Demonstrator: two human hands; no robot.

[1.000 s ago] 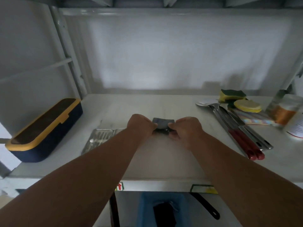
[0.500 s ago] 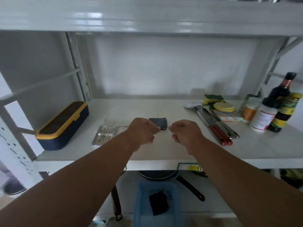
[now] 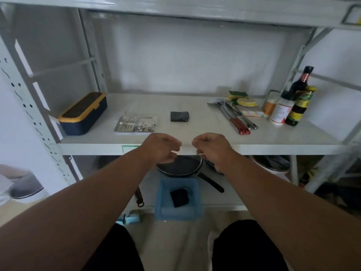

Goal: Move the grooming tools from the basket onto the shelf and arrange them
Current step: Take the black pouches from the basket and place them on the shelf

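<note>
A small dark pouch [image 3: 179, 116] lies flat in the middle of the white shelf [image 3: 273, 138]. To its left sits an open manicure set [image 3: 136, 124] with metal tools in a tray. Below the shelf stands a blue basket [image 3: 162, 194] with one black item [image 3: 179, 197] inside. My left hand [image 3: 162, 148] and my right hand [image 3: 212, 149] hover side by side in front of the shelf's front edge, above the basket. Their fingers are loosely curled and hold nothing. Neither hand touches the pouch.
A navy box with a yellow rim [image 3: 84, 113] sits at the shelf's left end. Red-handled cutlery [image 3: 235, 119], sponges [image 3: 242, 98] and several bottles [image 3: 293, 106] fill the right side. A black frying pan [image 3: 179, 166] lies on the lower shelf behind the basket.
Both hands let go of the dark pouch, left it on the shelf and drew back past the front edge. The view pulled back and down.
</note>
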